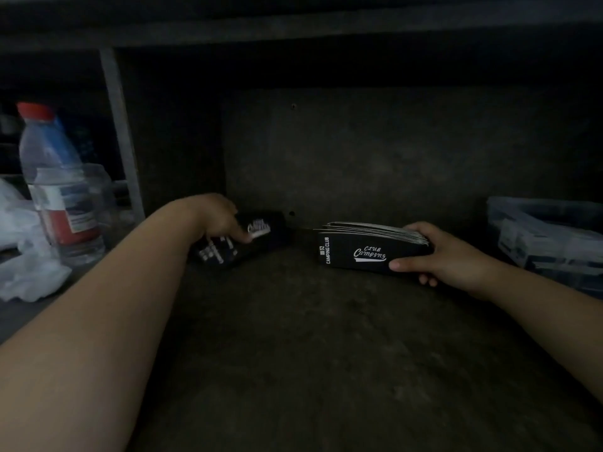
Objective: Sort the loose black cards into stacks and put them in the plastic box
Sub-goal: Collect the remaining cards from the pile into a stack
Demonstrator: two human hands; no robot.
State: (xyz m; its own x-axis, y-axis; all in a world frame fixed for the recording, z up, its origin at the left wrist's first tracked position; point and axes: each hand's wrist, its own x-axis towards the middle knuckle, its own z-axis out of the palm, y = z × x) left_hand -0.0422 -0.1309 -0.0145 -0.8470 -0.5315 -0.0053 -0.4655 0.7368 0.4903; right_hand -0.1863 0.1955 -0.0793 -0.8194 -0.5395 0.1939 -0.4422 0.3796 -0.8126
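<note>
On the dark tabletop, the person's right hand (447,256) grips 1 thick stack of black printed cards (359,252), thumb on its front face and fingers curled round the far end. The left hand (218,216) rests its thumb on loose black cards (261,236) lying farther back; whether it pinches them cannot be told. A clear plastic box (548,236) sits at the right edge, apart from the stack. A red-capped clear plastic bottle (55,177) stands left.

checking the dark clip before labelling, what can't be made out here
Head view only:
- Loose cards: print motion-blurred, count unreadable; left hand covers part, its grip unclear.
- Stack: right hand hides its end.
- Box: cut off by right edge, contents dim.
</note>
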